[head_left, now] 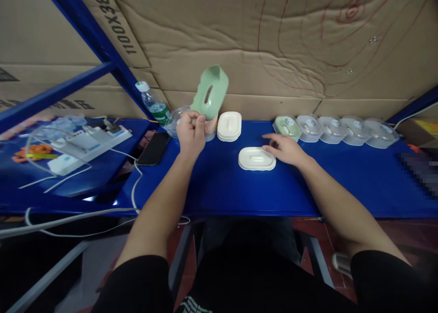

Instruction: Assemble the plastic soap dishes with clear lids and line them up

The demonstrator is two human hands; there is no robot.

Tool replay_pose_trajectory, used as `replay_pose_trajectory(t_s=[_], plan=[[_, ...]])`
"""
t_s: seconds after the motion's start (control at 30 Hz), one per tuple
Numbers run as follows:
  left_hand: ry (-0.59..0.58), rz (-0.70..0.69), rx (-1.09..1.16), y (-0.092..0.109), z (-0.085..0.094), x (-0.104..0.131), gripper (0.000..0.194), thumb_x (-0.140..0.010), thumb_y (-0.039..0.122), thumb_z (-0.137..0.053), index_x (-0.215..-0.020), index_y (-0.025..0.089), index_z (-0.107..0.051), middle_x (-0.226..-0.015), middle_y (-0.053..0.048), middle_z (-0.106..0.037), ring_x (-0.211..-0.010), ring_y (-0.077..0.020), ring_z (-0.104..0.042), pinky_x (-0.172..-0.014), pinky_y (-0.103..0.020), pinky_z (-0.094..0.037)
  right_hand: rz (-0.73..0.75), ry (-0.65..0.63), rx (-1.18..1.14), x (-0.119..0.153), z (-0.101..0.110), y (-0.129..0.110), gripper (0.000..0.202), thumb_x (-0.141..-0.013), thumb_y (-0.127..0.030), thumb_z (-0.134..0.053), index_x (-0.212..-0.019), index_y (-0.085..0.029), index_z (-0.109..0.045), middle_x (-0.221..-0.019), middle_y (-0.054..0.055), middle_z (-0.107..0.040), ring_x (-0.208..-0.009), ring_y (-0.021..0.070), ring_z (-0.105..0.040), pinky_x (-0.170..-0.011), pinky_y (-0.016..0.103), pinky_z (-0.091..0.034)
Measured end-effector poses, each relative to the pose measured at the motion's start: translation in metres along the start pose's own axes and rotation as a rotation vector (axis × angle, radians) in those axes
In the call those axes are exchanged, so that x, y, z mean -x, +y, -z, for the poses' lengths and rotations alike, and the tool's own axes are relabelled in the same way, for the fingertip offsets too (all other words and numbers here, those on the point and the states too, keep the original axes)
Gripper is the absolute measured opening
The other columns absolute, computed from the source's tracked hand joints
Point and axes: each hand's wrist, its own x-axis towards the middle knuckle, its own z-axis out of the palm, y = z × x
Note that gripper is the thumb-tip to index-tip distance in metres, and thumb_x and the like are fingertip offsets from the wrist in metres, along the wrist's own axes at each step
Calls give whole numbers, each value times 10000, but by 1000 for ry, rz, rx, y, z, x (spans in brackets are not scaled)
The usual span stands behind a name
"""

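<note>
My left hand point(192, 133) pinches the lower edge of a light green plastic piece point(214, 94) with a slot in it, held up and tilted above the blue table. Near the table's middle, my right hand point(285, 148) has its fingers apart, the fingertips at the right end of a cream oval piece point(256, 159) with a raised ridge. Whether they touch it is hard to tell. Behind that lies a rounded cream piece point(229, 126), which looks stacked. A pinkish item point(211, 125) is partly hidden behind my left hand.
Several lidded clear containers point(310, 128) line the back right. At the left are a water bottle point(158, 111), a black phone point(153, 148), a white power strip point(89, 151) and cables. Cardboard point(239, 75) rises behind the blue table point(253, 194).
</note>
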Motion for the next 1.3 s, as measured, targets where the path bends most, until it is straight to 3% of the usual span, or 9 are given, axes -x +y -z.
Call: replay_pose_trajectory(t_s=[0.17, 0.27, 0.33, 0.4, 0.53, 0.63, 0.87, 1.17, 1.3], plan=[[-499, 171, 343, 33, -15, 16, 512, -993, 743, -554, -847, 256, -492, -475, 60, -567, -375, -102, -463, -423, -239, -369, -12, 294, -203, 4, 9, -8, 774, -975, -676, -609, -1583, -214, -485, -1186, 115, -736, -686, 189, -624, -689, 382, -555], [-730, 340, 437, 39, -24, 26, 540, -992, 758, -533, -819, 249, -495, -460, 62, -556, -335, -85, -399, -368, -221, -299, 28, 368, -184, 6, 13, -12, 688, -961, -773, -550, -1354, -217, -655, -1041, 101, -717, -737, 213, -617, -688, 383, -528], [-720, 409, 451, 36, -29, 31, 531, -1010, 750, -491, -833, 248, -503, -467, 66, -548, -333, -85, -390, -360, -221, -287, 3, 359, -130, 7, 15, -15, 626, -964, -803, -504, -1025, -217, -718, -810, 60, -649, -720, 217, -583, -679, 374, -485], [-659, 391, 409, 32, -34, 35, 490, -1018, 715, -496, -921, 238, -555, -502, 62, -568, -366, -95, -442, -385, -230, -328, -79, 299, -85, 7, 17, -17, 630, -966, -807, -490, -777, -226, -644, -653, 23, -540, -659, 198, -528, -636, 355, -423], [-660, 213, 124, 26, -39, 44, 505, -1013, 565, -582, -1326, 170, -612, -621, 28, -659, -538, -145, -620, -554, -280, -475, -271, 110, -2, 6, 22, -19, 674, -972, -790, -486, -584, -240, -515, -549, 14, -453, -597, 182, -490, -597, 352, -354], [-767, 134, -96, 28, -40, 49, 586, -1031, 485, -534, -1501, 136, -558, -674, 1, -692, -629, -187, -674, -642, -323, -511, -382, -81, 36, 5, 28, -20, 705, -977, -794, -462, -563, -231, -556, -542, 44, -522, -616, 200, -546, -627, 364, -397], [-952, 165, -314, 34, -42, 48, 622, -1055, 463, -424, -1546, 106, -560, -724, -45, -731, -786, -247, -731, -820, -388, -547, -472, -477, 83, 3, 33, -25, 794, -969, -840, -395, -665, -187, -729, -646, 93, -710, -651, 211, -660, -713, 368, -473], [-1067, 114, -455, 18, -46, 51, 512, -1047, 521, -425, -1369, 228, -696, -1083, -129, -798, -1018, -317, -746, -855, -416, -547, -468, -535, 125, 0, 23, -18, 795, -996, -826, -384, -664, -194, -735, -633, 76, -704, -595, 188, -644, -694, 357, -455], [-1045, 114, -398, 16, -45, 51, 476, -1019, 534, -489, -1307, 235, -722, -932, -96, -786, -914, -296, -737, -808, -389, -531, -445, -548, 151, 0, 22, -17, 781, -988, -827, -412, -652, -196, -727, -618, 70, -696, -596, 186, -641, -684, 351, -447]])
